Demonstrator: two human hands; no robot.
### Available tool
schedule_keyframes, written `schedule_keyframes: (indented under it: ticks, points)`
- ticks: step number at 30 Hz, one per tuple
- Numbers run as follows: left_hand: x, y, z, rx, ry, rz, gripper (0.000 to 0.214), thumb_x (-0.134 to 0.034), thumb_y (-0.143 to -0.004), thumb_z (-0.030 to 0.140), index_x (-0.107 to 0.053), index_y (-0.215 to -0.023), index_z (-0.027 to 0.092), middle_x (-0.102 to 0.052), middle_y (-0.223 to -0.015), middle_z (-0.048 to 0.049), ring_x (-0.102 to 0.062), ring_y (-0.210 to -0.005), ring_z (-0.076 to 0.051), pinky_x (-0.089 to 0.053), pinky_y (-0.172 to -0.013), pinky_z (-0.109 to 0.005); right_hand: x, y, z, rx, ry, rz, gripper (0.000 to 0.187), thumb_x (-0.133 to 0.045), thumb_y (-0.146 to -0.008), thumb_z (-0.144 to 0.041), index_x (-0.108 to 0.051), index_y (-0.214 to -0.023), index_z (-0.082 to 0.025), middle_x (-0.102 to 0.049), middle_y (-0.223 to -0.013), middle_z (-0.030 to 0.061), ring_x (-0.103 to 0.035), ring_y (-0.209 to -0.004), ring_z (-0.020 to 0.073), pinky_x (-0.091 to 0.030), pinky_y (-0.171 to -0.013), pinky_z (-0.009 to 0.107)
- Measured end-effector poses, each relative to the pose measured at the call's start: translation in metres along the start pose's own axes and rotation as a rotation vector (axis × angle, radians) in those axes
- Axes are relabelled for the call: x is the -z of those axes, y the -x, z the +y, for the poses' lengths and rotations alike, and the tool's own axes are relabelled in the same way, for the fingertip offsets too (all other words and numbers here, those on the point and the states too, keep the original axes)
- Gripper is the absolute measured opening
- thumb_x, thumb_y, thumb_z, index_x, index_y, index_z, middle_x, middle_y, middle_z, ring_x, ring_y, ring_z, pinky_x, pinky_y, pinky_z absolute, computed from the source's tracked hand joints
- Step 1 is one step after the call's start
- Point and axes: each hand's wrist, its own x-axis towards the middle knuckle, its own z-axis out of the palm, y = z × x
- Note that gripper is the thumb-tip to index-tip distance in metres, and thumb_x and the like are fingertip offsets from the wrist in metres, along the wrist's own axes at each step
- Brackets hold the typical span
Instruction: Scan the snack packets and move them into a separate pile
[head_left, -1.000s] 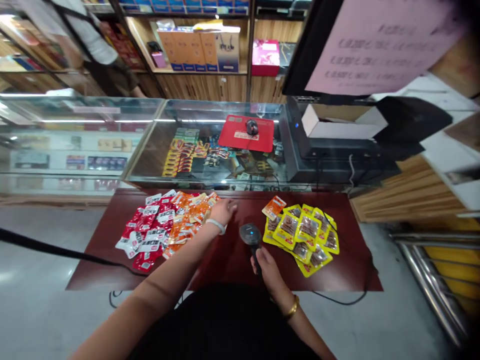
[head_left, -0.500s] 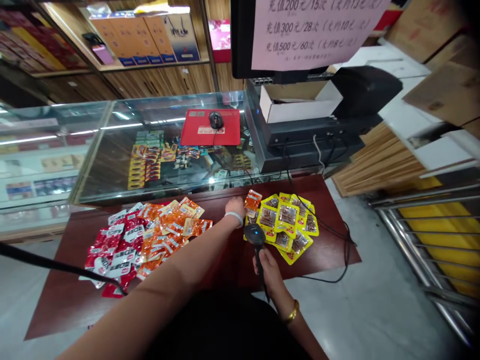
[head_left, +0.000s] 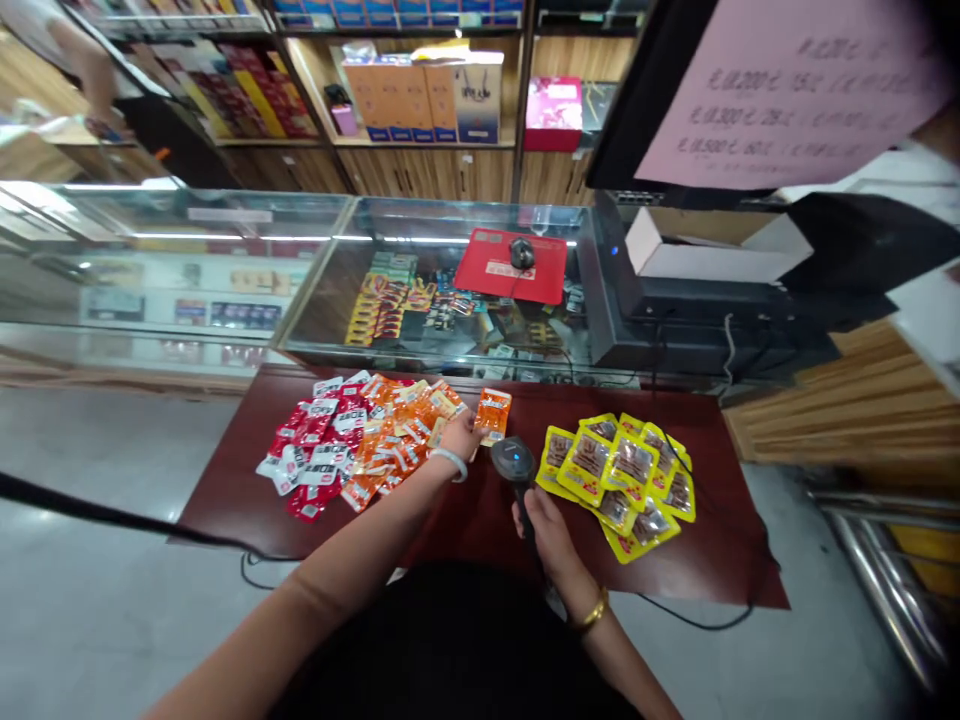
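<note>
My left hand (head_left: 460,437), with a pale bracelet at the wrist, pinches the lower edge of an orange snack packet (head_left: 493,410) beside the heap of orange packets (head_left: 401,430). In my right hand (head_left: 551,535) is a black barcode scanner (head_left: 516,462), its head tilted up and a blue light showing. The scanner's head sits just right of and below the held packet. Red and white packets (head_left: 319,440) lie left of the orange ones. Yellow packets (head_left: 628,462) overlap in a pile to the right of the scanner.
The packets lie on a dark red tabletop (head_left: 247,455). Behind it stands a glass display counter (head_left: 315,285) with a red mouse pad (head_left: 480,285) and a mouse (head_left: 521,253). Dark checkout equipment (head_left: 697,300) is at right. A cable crosses the yellow packets. A person's arm (head_left: 86,75) shows far left.
My left hand has moved the orange packet left, from beside the yellow pile to the orange heap. The view has turned left, bringing another person into sight. My right hand still grips the scanner.
</note>
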Motion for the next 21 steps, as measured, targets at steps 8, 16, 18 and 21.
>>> schedule_keyframes:
  ticks: [8,16,18,21]
  points:
    - [0.063,0.029,-0.022,-0.037,-0.202,0.116,0.008,-0.061,-0.078,0.022,-0.057,-0.079,0.016,-0.058,-0.067,-0.0001,-0.053,-0.062,-0.011,-0.040,-0.061,-0.023,-0.053,0.007,0.011,-0.020,0.035,-0.113,0.047,-0.058,-0.075,-0.067,-0.056,-0.086,-0.021,-0.051,-0.059,-0.0044,-0.042,-0.046,0.0101,-0.033,-0.045,0.022]
    - [0.120,0.048,-0.036,0.122,-0.240,0.147,0.028,-0.062,-0.077,0.034,-0.057,-0.099,0.017,-0.064,-0.079,-0.0036,-0.060,-0.075,-0.017,-0.044,-0.069,-0.027,-0.073,0.039,0.012,-0.014,0.049,-0.089,0.050,-0.061,-0.074,-0.065,-0.057,-0.095,-0.020,-0.049,-0.057,-0.0057,-0.041,-0.046,0.0099,-0.033,-0.044,0.021]
    - [0.134,0.053,-0.036,0.074,-0.381,0.246,0.036,-0.063,-0.075,0.037,-0.056,-0.104,0.018,-0.065,-0.097,-0.0086,-0.060,-0.093,-0.023,-0.045,-0.081,-0.032,-0.067,0.047,0.015,-0.004,0.037,-0.041,0.049,-0.061,-0.075,-0.063,-0.057,-0.098,-0.020,-0.050,-0.058,-0.0058,-0.042,-0.047,0.0096,-0.033,-0.044,0.020]
    - [0.138,0.059,-0.032,-0.078,-0.567,0.385,0.049,-0.065,-0.074,0.040,-0.052,-0.116,0.019,-0.056,-0.123,-0.0130,-0.048,-0.119,-0.029,-0.037,-0.099,-0.039,-0.052,0.058,0.022,0.016,0.041,0.041,0.050,-0.061,-0.075,-0.063,-0.056,-0.099,-0.020,-0.050,-0.058,-0.0059,-0.043,-0.046,0.0091,-0.032,-0.044,0.020]
